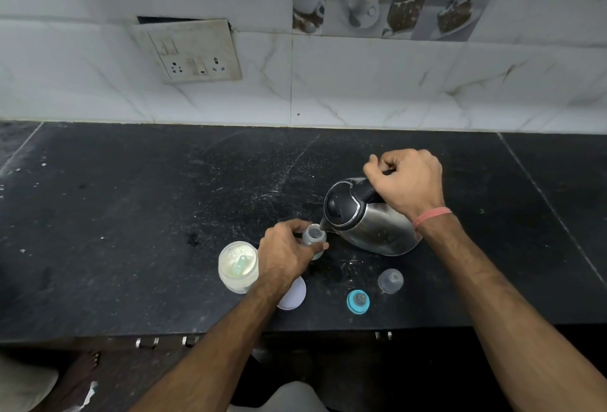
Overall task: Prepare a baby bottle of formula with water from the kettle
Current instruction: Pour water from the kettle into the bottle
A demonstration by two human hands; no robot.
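Near the front edge of the black surface [131, 214] lie the blue teat ring [358, 302] and clear cap [390, 281]. Left stands the open formula jar [237, 265]. My left hand [285, 254] grips the baby bottle [313, 237]; farther back, my right hand [407, 181] grips the kettle [371, 224] handle, spout tipped at the bottle's mouth.

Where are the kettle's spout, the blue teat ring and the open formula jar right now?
kettle spout [322, 225]: head view, on the tip over the bottle mouth.
blue teat ring [357, 302]: head view, on the blue collar.
formula jar [237, 266]: head view, on the powder by the scoop.
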